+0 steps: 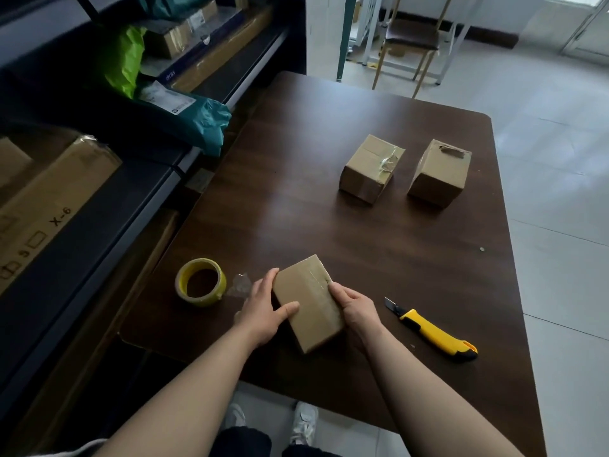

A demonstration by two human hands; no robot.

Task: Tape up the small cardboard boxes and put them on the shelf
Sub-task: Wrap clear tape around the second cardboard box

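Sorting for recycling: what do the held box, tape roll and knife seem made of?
Held box: matte brown cardboard, with glossy clear tape across its top. Tape roll: shiny yellowish plastic film; core material unclear. Knife: smooth yellow-and-black body, likely plastic; grey blade, probably metal.

Your dark worktop [329,232] carries a tape roll [201,282] at near left, a small box [309,308] beside it, a yellow knife [435,331] to its right, and farther back a crumple-taped box [372,168] near a taller box [440,173].
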